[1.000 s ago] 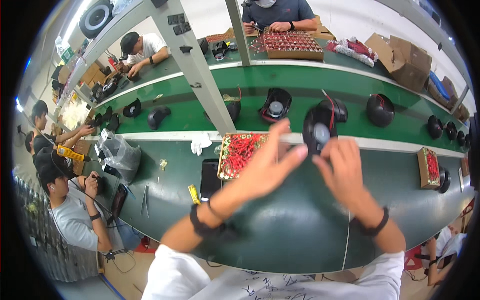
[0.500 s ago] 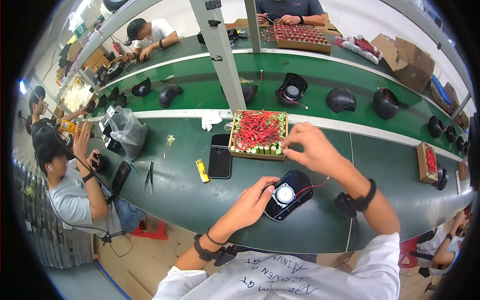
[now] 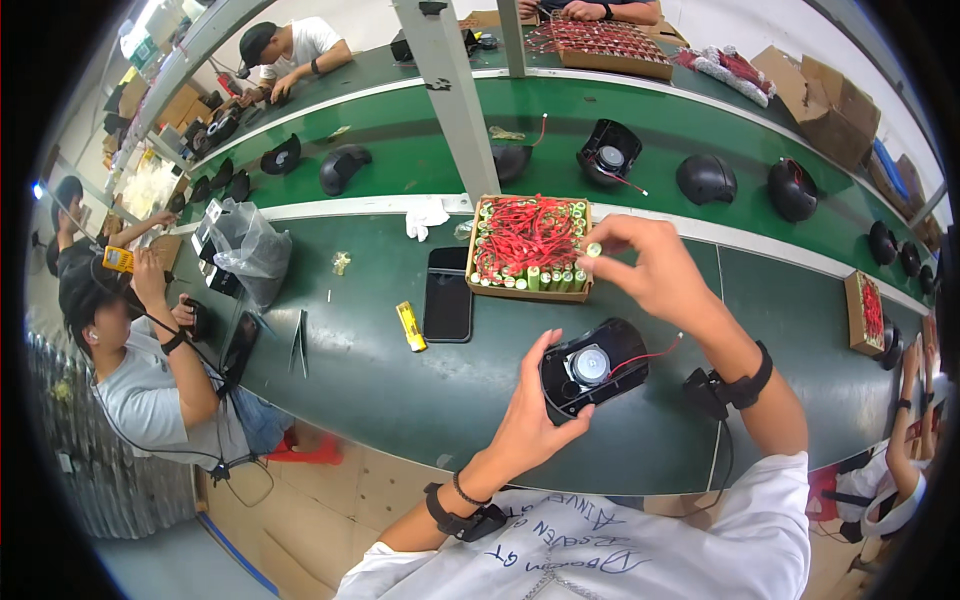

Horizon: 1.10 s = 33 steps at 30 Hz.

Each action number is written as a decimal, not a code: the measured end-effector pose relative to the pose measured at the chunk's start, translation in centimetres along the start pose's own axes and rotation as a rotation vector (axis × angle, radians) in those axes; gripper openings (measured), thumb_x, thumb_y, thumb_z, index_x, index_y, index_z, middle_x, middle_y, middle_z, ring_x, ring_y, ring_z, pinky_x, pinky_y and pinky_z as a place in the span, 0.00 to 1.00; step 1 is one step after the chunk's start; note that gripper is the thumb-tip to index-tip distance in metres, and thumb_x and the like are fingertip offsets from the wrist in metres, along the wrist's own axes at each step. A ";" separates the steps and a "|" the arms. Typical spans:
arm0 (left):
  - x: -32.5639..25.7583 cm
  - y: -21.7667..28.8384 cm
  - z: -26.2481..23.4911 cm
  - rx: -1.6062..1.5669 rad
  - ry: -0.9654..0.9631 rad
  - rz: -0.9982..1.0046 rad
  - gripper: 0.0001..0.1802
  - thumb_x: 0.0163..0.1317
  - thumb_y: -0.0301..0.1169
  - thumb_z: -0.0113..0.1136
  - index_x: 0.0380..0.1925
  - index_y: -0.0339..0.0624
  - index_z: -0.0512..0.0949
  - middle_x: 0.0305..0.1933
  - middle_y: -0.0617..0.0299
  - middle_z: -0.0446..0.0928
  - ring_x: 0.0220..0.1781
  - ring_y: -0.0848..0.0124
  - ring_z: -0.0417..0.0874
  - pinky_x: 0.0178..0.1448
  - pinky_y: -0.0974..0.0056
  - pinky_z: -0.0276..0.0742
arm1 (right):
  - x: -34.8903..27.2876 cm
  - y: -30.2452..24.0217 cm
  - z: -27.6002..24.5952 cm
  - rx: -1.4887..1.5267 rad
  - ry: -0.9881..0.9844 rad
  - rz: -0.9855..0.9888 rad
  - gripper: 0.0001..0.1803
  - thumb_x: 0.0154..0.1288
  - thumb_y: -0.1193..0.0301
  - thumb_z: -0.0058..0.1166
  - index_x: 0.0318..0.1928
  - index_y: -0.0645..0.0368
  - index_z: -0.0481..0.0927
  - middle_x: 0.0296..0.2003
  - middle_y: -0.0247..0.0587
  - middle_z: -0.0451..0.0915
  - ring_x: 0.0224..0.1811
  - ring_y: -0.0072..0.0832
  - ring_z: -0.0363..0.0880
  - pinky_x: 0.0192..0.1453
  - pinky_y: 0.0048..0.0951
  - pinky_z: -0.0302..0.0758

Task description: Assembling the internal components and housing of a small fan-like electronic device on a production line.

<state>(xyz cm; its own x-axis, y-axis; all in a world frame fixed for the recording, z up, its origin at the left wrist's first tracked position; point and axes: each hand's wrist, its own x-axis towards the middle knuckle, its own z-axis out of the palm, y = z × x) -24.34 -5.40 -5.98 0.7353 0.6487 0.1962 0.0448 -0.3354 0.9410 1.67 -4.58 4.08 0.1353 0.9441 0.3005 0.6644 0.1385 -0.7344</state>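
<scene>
Left hand point(image 3: 535, 420): fingers curled around the near end of a black plastic shell with a round silver speaker point(image 3: 592, 367) set in it, held just above the green worktop point(image 3: 400, 390).
Right hand point(image 3: 650, 268): thumb and fingertips pinching a small green cylindrical cell point(image 3: 594, 249) over the right edge of the box.
Box: shallow cardboard tray of green cells with red wires point(image 3: 530, 245), resting on the worktop beyond the shell.
Nearby: black flat phone point(image 3: 449, 295) left of the box; small yellow tool point(image 3: 410, 326) beside it.
</scene>
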 end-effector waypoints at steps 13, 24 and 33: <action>5.3 0.3 2.4 0.013 -0.258 0.135 0.60 0.61 0.26 0.75 0.84 0.33 0.44 0.83 0.35 0.59 0.85 0.43 0.64 0.86 0.49 0.61 | -10.1 -2.8 -1.6 0.606 0.469 0.099 0.15 0.71 0.84 0.69 0.55 0.70 0.83 0.50 0.53 0.90 0.50 0.30 0.92 0.56 0.31 0.89; 7.1 0.4 3.3 -0.042 -0.383 0.129 0.61 0.58 0.23 0.74 0.85 0.35 0.44 0.84 0.38 0.56 0.86 0.42 0.60 0.87 0.47 0.59 | -15.5 -0.1 3.3 0.159 0.500 -0.014 0.08 0.62 0.81 0.76 0.41 0.66 0.89 0.44 0.47 0.92 0.45 0.35 0.93 0.49 0.31 0.90; 7.1 0.0 3.1 -0.014 -0.427 0.145 0.66 0.54 0.23 0.77 0.85 0.36 0.41 0.84 0.38 0.54 0.85 0.37 0.58 0.87 0.44 0.60 | -16.0 -0.3 2.6 -0.273 0.261 -0.139 0.17 0.55 0.71 0.79 0.45 0.60 0.90 0.55 0.39 0.87 0.64 0.42 0.81 0.64 0.43 0.80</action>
<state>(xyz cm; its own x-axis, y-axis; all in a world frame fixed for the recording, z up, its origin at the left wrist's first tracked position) -17.03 -2.92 -5.49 0.9466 0.2546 0.1979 -0.0865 -0.3907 0.9165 -2.62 -18.98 -2.15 0.1892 0.8091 0.5564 0.8559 0.1419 -0.4973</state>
